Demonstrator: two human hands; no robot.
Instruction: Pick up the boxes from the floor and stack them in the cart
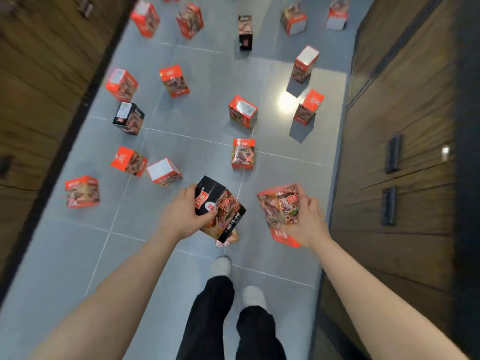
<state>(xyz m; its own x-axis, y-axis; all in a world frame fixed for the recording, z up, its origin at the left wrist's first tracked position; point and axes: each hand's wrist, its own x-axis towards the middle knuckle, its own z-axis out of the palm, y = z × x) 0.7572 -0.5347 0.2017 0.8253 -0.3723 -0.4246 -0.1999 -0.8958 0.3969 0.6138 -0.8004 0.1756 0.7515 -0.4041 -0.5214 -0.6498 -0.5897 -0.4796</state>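
My left hand (183,213) grips a black box (223,203) with a food picture, held tilted above the floor. My right hand (307,222) holds a red box (279,203) of the same kind, also lifted. Under the black box a bit of another red box (226,241) peeks out on the floor. Several red boxes stand or lie scattered over the grey tiled floor (194,120), the nearest ones a red box (243,153) straight ahead and a white-faced box (164,172) to the left. No cart is in view.
Dark wooden cabinets line the left side (39,87) and the right side (405,126) of the narrow aisle. Two black boxes (129,118) (245,32) stand among the red ones. My feet (237,279) in light shoes are on the tiles below my hands.
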